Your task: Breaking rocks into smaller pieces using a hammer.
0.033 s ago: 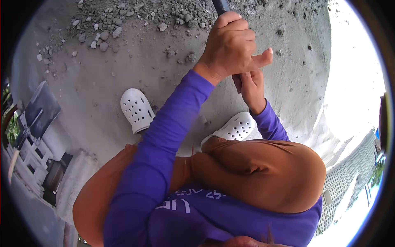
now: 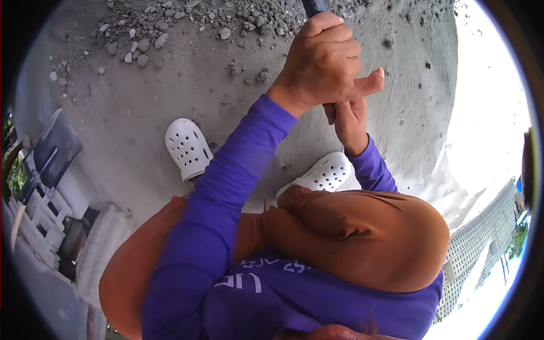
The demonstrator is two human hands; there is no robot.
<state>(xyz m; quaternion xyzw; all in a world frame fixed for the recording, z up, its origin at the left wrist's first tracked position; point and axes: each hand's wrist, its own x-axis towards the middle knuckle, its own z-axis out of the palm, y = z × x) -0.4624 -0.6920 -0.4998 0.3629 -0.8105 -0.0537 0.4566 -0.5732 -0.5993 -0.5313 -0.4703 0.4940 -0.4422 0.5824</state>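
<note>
My left hand [image 2: 326, 59] wraps its fingers round the dark handle [image 2: 314, 7], top centre of the frame; tucking in the outstretched digit should firm my grip. The handle's far end is cut off. My right hand [image 2: 352, 122], below, is half hidden: I cannot tell its grip.

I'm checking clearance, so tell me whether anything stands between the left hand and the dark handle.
Nothing visible does: the left hand is wrapped around the dark handle. The handle runs off the picture's top; beyond there, I cannot tell.
</note>
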